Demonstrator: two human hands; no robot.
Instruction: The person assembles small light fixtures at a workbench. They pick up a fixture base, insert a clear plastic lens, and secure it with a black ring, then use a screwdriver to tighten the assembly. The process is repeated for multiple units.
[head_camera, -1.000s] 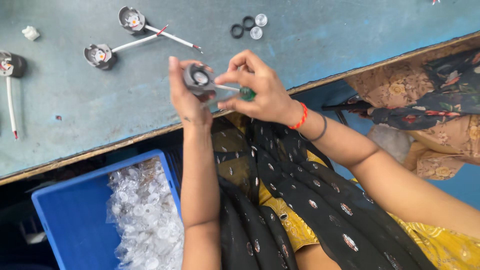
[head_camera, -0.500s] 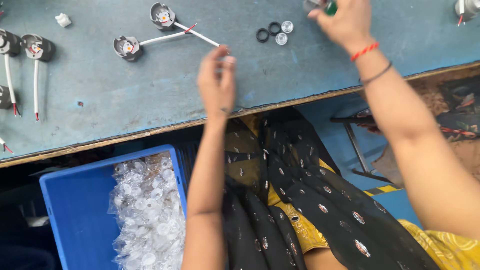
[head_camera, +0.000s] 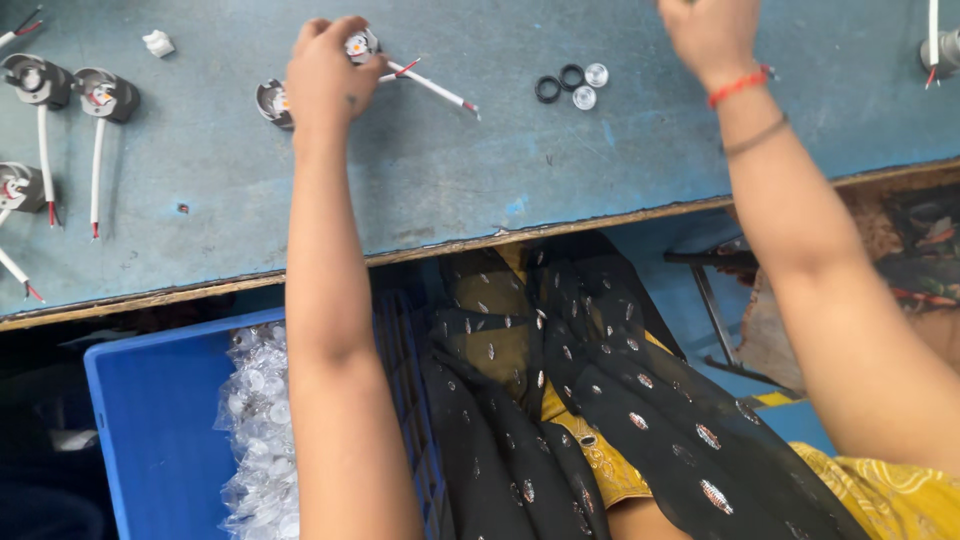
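Lamp housings w/ wires: two small round grey ones lie on the blue-grey table (head_camera: 480, 190), upper centre-left of frame. Left hand (head_camera: 325, 75) rests over them, fingers curled down. One housing (head_camera: 270, 102) peeks out at hand's left edge, second housing (head_camera: 360, 45) at its upper right, fingertips touching it. Cannot tell if the hand actually grips either. White wires w/ red tips (head_camera: 435, 88) run from under the hand toward right, lying flat on table.

Right hand (head_camera: 712, 35) at top of frame, right of centre, partly cut by frame edge; fingers out of view, so cannot tell if holding anything. Red thread band (head_camera: 738, 87) on the wrist, thin dark bangle (head_camera: 756, 135) just below it.

Between the hands, upper centre: two black rings (head_camera: 559, 83) and two clear lens caps (head_camera: 590, 87) in a tight cluster, touching.

Far left of table: three more grey housings (head_camera: 62, 88), white wires trailing toward table edge. Small white bit (head_camera: 158, 43) upper left. One more housing (head_camera: 945, 45) at far right top.

Below table edge, lower left: blue crate (head_camera: 150, 420) holding a heap of clear plastic pieces (head_camera: 255, 420). Black patterned cloth (head_camera: 560, 400) over lap, centre bottom.
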